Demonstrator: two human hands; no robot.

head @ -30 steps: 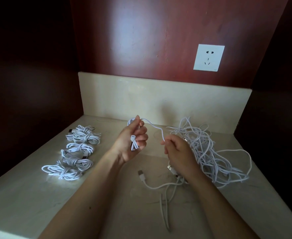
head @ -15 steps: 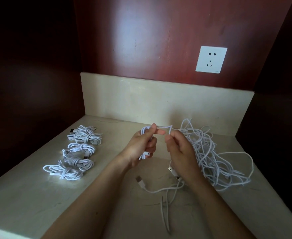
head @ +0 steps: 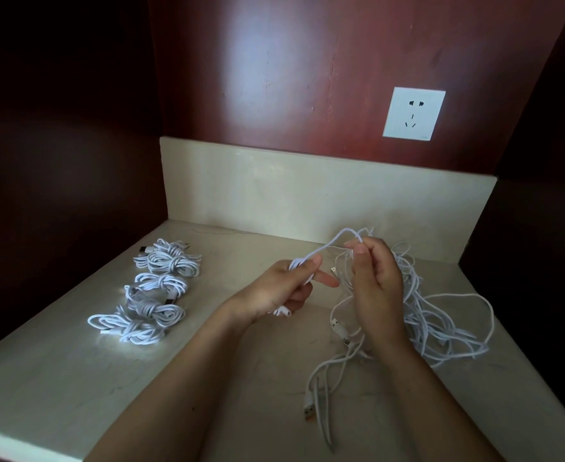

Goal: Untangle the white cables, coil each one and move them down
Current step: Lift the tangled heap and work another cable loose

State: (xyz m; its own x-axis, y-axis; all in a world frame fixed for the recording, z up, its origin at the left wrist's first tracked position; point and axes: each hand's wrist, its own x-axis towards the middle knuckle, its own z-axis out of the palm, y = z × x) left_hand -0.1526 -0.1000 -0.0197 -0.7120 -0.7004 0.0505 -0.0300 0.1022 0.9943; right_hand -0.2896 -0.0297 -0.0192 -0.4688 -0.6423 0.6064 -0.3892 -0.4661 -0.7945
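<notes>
My left hand grips a small coil of white cable, its loops showing above and below the fingers. From that coil a strand arches up and right to my right hand, which pinches it at the fingertips. A tangled heap of white cables lies on the counter behind and right of my right hand. Loose ends with USB plugs trail toward me. Several finished coiled cables lie in a row at the left.
The pale stone counter sits in a dark red wooden niche with walls close on both sides. A low stone backsplash runs along the back. A white wall socket is above it at the right.
My right hand has risen and moved right, drawing the strand out from the coil. My left hand has dropped and turned slightly. The loose plug ends have slid nearer on the counter.
</notes>
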